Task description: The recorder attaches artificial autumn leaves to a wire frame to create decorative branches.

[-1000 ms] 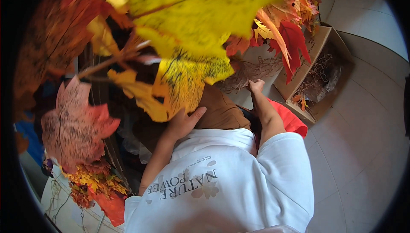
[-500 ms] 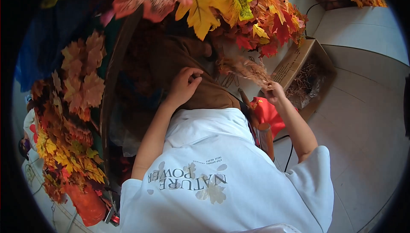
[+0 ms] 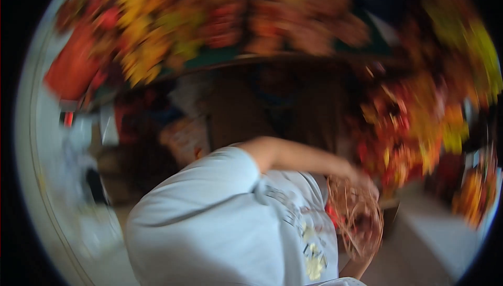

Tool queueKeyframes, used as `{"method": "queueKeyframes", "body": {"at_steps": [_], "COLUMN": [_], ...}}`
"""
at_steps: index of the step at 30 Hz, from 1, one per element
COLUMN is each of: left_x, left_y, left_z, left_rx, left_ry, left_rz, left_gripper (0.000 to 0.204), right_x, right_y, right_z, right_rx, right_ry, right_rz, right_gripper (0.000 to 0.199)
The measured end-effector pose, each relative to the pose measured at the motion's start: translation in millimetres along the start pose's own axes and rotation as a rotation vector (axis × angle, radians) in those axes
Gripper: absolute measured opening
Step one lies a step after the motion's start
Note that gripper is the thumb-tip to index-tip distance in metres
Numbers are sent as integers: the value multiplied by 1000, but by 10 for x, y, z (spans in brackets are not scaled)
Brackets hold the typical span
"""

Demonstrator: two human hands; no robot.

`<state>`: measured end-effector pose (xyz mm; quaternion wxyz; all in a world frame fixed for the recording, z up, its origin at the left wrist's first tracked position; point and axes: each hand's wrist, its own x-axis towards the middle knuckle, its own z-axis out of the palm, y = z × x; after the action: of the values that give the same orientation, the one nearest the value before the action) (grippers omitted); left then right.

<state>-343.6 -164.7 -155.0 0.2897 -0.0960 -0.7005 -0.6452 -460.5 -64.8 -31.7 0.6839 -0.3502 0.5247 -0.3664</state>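
A loose looped bundle of thin brown strands [image 3: 343, 215] is at the right of my body, smeared by motion. My right hand [image 3: 367, 225] is behind and among these strands, gripping them, its forearm rising from the lower edge. Across my front reaches my left arm, and my left hand [image 3: 361, 178] lies at the top of the bundle. Blur hides its fingers, so whether they close on the strands cannot be made out.
A table edge [image 3: 209, 60] runs ahead, piled with orange and yellow artificial maple leaves [image 3: 304, 21]. More red and yellow leaves [image 3: 398, 128] stand at the right. An orange-red roll-like object [image 3: 73, 68] is at the far left.
The view has swung left, bringing the table in front. My left hand has moved from my lap across to the brown strands, which now hang in wide loops at my right hand.
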Motion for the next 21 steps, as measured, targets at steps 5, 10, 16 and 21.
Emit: {"method": "queueKeyframes", "body": {"at_steps": [5,10,16,21], "left_x": [-164,-698,-1132,-1591], "left_y": [-563,121,884,1645], "left_z": [31,-267,224,200], "left_rx": [363,430,324,63], "left_ry": [543,1008,1351,1383], "left_rz": [135,112,144,153], "left_gripper": [39,35,32,30], "right_x": [1071,1277,1126,520], "right_y": [-268,-302,-307,-551], "right_z": [1124,1663,1936,1418], "right_rx": [-324,-542,-741,-920], "right_ry": [-584,-806,-827,-554], "right_rz": [-82,-199,-405,-592], "right_gripper": [30,30,30,30]}}
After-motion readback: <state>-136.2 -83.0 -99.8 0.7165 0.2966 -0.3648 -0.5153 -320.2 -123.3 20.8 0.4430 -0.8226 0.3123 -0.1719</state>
